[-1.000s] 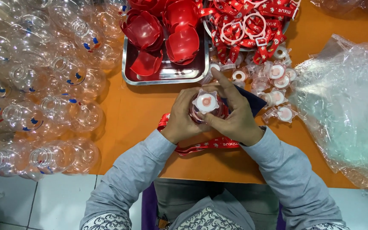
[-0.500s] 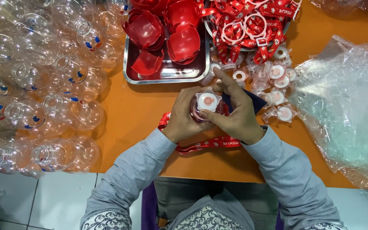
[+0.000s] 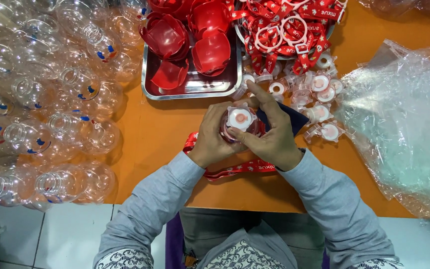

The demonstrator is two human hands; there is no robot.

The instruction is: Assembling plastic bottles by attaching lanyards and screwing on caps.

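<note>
Little has moved: left hand (image 3: 214,138) and right hand (image 3: 269,137) still pinch the white-capped bottle (image 3: 240,121) between them, seemingly.

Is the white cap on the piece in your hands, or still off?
On. The white cap sits atop the red piece held between the left hand and right hand.

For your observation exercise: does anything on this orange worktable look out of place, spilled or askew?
Mostly crowded rather than wrong. The clear bottles lie toppled in a loose heap at the table's left edge, some overhanging it. The clear lids beside the metal tray are scattered, not stacked.
</note>
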